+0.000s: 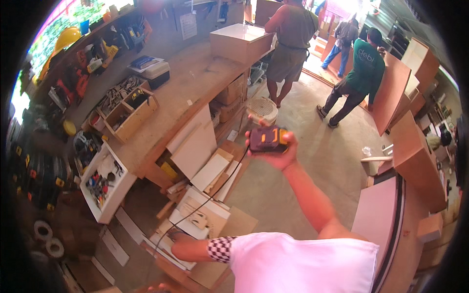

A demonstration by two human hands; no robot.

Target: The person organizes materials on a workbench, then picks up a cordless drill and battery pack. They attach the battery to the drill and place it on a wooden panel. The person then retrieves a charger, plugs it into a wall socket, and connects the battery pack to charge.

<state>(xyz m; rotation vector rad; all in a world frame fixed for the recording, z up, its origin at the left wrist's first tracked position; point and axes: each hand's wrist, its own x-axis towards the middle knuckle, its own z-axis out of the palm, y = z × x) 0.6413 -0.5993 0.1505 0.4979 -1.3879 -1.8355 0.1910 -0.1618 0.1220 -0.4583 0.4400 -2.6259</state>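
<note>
My right hand (278,157) is raised in the middle of the view, palm up. It is closed around a dark power tool battery pack (264,139) with yellow parts, the thumb along its right side. A thin black cable (211,198) runs from beside this hand down to the lower left. My left hand (184,245) reaches low over stacked boards (202,212), below a checkered sleeve cuff. Its fingers are dark and hidden, so their grip does not show. Fingertips (159,288) appear at the bottom edge; whose they are is unclear.
A long wooden workbench (188,80) carries a divided wooden tray (128,115) and a white box (242,41). An open drawer (128,188) of small parts juts out at left. Several people stand ahead; one in green (364,68) holds a panel (391,93). Cabinet pieces (415,161) line the right.
</note>
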